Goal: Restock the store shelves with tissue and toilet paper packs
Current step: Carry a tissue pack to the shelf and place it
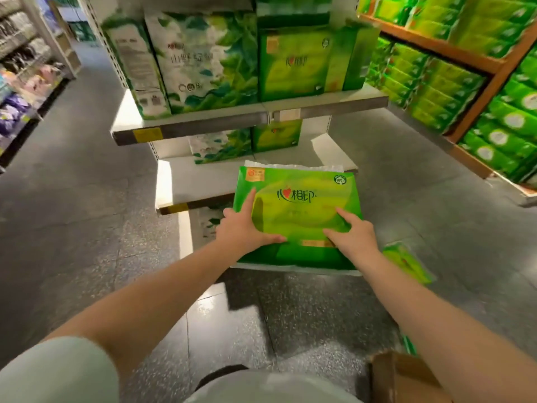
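A: Green tissue pack (299, 216), face up, held out in front of the lower shelf (203, 181), far edge just over the shelf's front lip, near edge still out over the floor.

B: Hands?

A: Left hand (244, 231) spread flat on the pack's left side, forefinger stretched up the face, thumb along the lower edge. Right hand (353, 235) laid likewise on the right side, fingers straight, pressing rather than gripping.

B: Best way to finish the step?

A: Probably: keep both palms level, slide straight in toward the matching green pack (276, 135) standing at the back of that same shelf. Square the far edge to the shelf lip first, to avoid snagging the white wrap (293, 165) showing behind the pack.

B: Anything nearby to mind?

A: Leaf-printed pack (220, 146) left of that rear green one; leave room. Another green pack (406, 261) on the floor right of the held one, cardboard box (406, 379) nearer still.
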